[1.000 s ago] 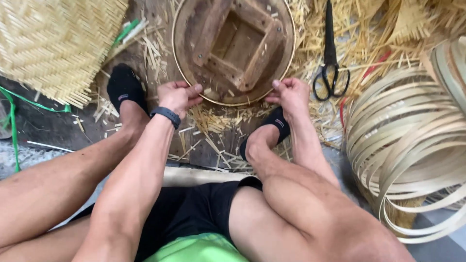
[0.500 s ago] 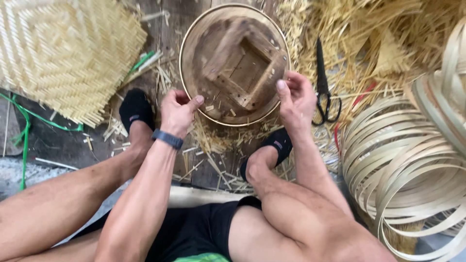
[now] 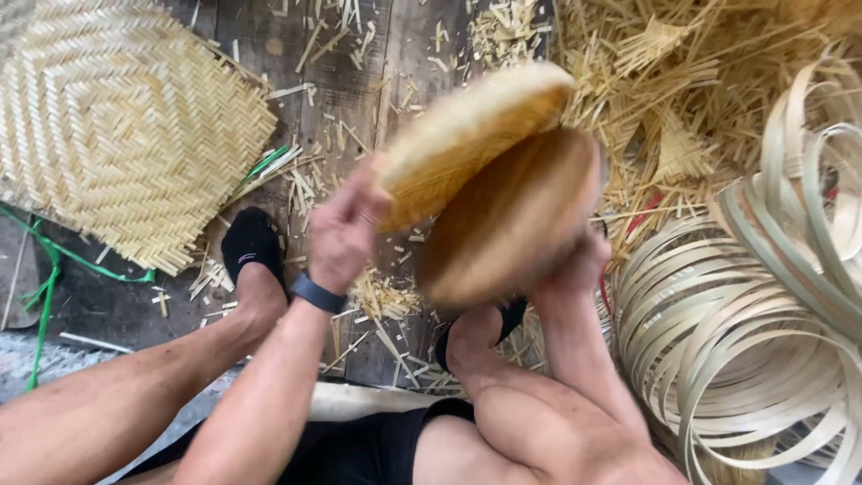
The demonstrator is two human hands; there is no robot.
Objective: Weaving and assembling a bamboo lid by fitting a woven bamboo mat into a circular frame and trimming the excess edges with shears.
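Observation:
A round woven bamboo basket (image 3: 467, 135) is lifted off the floor and tipped on edge, blurred by motion. A brown round wooden form (image 3: 512, 216) lies against its near side. My left hand (image 3: 346, 224), with a dark band at the wrist, grips the basket's left rim. On the lower right edge of the wooden form, my right hand (image 3: 579, 265) keeps its hold. Both my feet in black socks rest on the planks below, the left one (image 3: 251, 247) clear, the right one (image 3: 507, 319) partly hidden.
A flat woven bamboo mat (image 3: 117, 135) lies at the upper left. Coils of bamboo strips (image 3: 763, 314) fill the right side. Straw-like offcuts (image 3: 682, 108) cover the dark wooden planks (image 3: 242, 36). A green cord (image 3: 45, 296) runs along the left.
The basket with the wooden form, which lay flat on the floor, has been lifted and turned up on edge. Both hands rose with it. The scissors are out of sight.

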